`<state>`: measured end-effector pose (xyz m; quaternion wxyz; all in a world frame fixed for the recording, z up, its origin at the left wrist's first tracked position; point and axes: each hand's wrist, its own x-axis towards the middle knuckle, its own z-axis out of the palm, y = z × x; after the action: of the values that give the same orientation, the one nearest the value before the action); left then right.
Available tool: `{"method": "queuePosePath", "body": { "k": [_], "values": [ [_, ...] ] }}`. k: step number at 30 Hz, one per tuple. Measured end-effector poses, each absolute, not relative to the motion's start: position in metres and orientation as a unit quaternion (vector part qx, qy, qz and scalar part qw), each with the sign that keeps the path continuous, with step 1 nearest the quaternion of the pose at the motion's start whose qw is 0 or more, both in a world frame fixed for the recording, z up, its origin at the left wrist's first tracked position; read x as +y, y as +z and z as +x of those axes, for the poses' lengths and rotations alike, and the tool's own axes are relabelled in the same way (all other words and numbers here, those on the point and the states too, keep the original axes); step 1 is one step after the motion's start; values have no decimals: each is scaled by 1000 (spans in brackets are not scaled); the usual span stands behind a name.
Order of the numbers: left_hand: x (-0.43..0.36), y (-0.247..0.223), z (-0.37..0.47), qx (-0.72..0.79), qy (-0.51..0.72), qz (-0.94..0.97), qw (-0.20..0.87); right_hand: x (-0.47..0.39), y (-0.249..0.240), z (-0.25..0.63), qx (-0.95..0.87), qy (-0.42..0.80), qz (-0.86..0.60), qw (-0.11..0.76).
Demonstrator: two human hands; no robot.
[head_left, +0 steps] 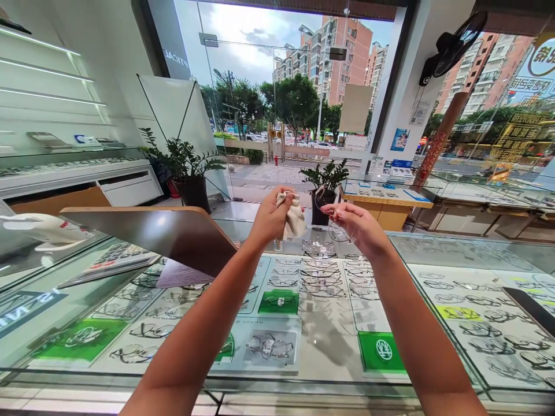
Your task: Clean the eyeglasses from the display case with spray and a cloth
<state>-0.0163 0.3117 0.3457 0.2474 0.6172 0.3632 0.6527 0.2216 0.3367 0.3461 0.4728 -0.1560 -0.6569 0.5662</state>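
Above the glass display counter (pixel 329 377), my left hand (pixel 274 215) is closed on a cream cloth (pixel 295 221), whose lower part hangs down. To its right, my right hand (pixel 356 224) pinches a thin-framed pair of glasses (pixel 339 234) at one edge. The clear lenses hang below the fingers and partly blend with the background. The cloth and the glasses are apart, with a gap between the two hands.
Rows of eyeglasses (pixel 321 271) lie under the counter's glass. A brown-edged mirror or board (pixel 151 231) leans at left, near a white figurine (pixel 47 230). A dark phone-like object (pixel 531 309) lies at right. Potted plants (pixel 191 188) stand beyond the counter.
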Motion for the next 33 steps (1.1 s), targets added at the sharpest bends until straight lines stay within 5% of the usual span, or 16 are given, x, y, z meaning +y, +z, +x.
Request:
{"method": "queuePosePath", "body": {
  "k": [11,23,33],
  "values": [
    [286,356,-12,362,568,735,-68,339,349,235,-703,551,-152,424],
    [276,362,-7,270,473,813,-204,336,356,248,-762,533,-151,335],
    [284,361,-13,265,448,831,-196,335,360,252,-770,522,-159,332]
  ]
}}
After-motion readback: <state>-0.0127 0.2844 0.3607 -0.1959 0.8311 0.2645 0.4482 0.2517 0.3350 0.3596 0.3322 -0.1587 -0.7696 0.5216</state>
